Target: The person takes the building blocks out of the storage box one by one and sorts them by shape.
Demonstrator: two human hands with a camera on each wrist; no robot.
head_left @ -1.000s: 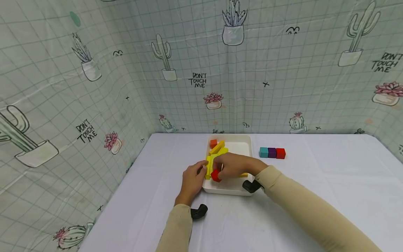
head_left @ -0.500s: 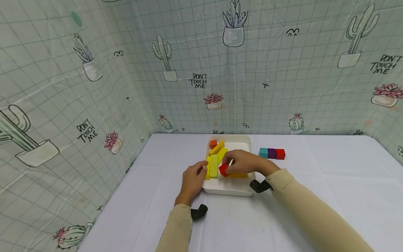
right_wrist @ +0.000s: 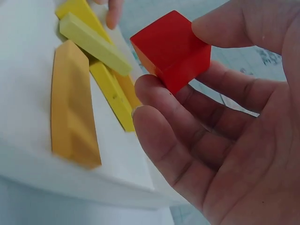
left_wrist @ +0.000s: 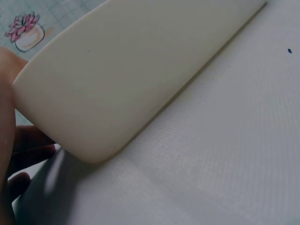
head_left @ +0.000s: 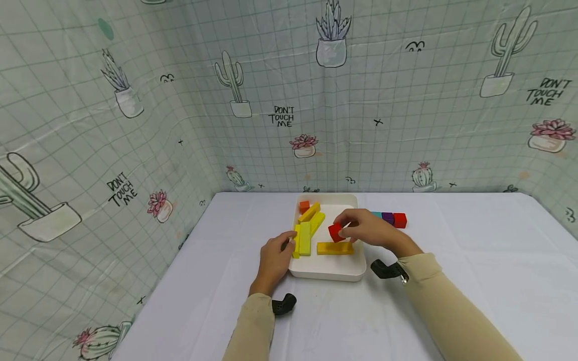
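In the head view my right hand (head_left: 368,229) pinches a red cube (head_left: 335,232) between thumb and fingers, raised over the right half of a white tray (head_left: 327,275). The right wrist view shows that red cube (right_wrist: 174,47) tilted, thumb on one side and fingertips below. My left hand (head_left: 275,258) holds the tray's left side, fingers outside the wall and one digit over the rim. Inside lie an orange-yellow block (head_left: 334,248), an upright-lying pale yellow block (head_left: 305,238), more yellow blocks (head_left: 317,223) leaning together, and an orange cube (head_left: 304,206) in the far left corner.
Right of the tray, a row of cubes stands on the white-covered table (head_left: 460,260): teal (head_left: 377,214), purple (head_left: 387,217) and red (head_left: 400,220). My right hand partly covers the teal one. A cactus-print cloth (head_left: 379,90) hangs behind and at the left.
My right hand has carried the red cube rightward and a little away from me, from over the yellow blocks, uncovering the orange-yellow block. My left hand stays at the tray's left side.
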